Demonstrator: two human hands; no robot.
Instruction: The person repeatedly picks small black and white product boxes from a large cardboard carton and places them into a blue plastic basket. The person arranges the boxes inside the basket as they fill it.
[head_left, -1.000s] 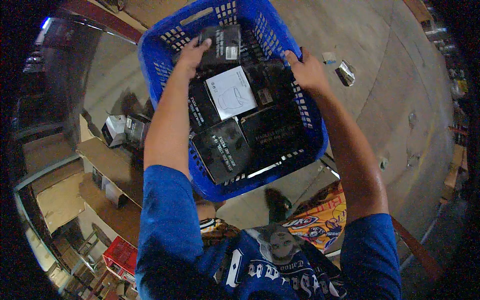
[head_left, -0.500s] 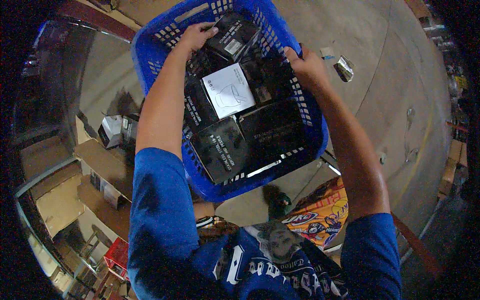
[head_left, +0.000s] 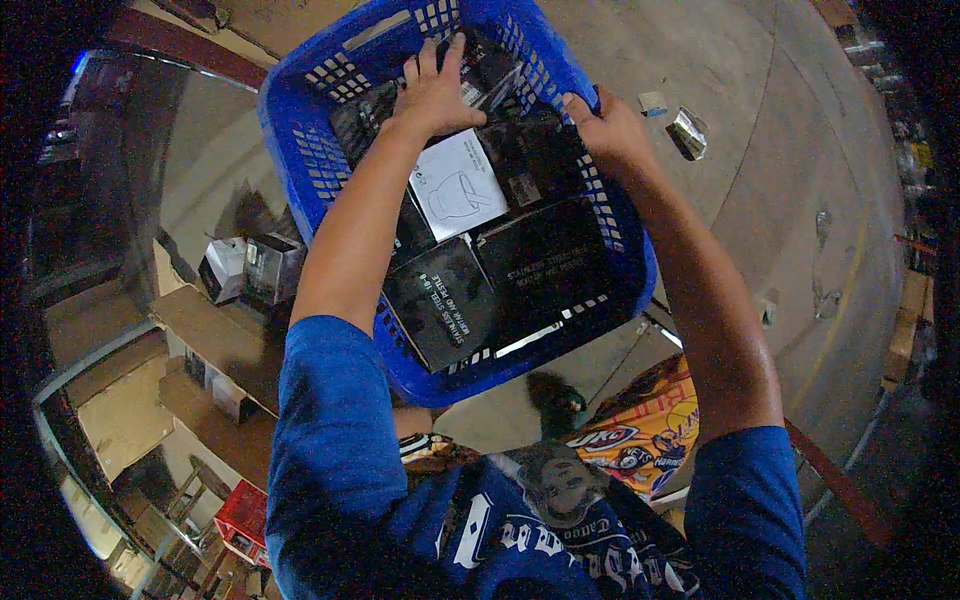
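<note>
A blue plastic basket (head_left: 545,350) with slotted walls is in front of me, loaded with several black boxes. Inside it my left hand (head_left: 435,95) reaches over the far boxes, fingers spread and resting on or just above a black box (head_left: 495,75) at the far end. My right hand (head_left: 615,135) is closed around the basket's right rim, thumb on top. Between the hands sits a box with a white face (head_left: 460,190) and a line drawing of a mortar and pestle. Nearer to me are a black box (head_left: 440,300) and a wider black box (head_left: 545,260).
On the floor to the right lies a crumpled silvery piece (head_left: 688,134). At the left are a white box (head_left: 222,268), a dark box (head_left: 272,265) and an open cardboard carton (head_left: 215,330). A red crate (head_left: 243,515) stands lower left.
My left hand has come off the far box's left edge and shifted right and slightly nearer, its fingers now spread. The far box sits lower in the basket. My right hand stays on the rim.
</note>
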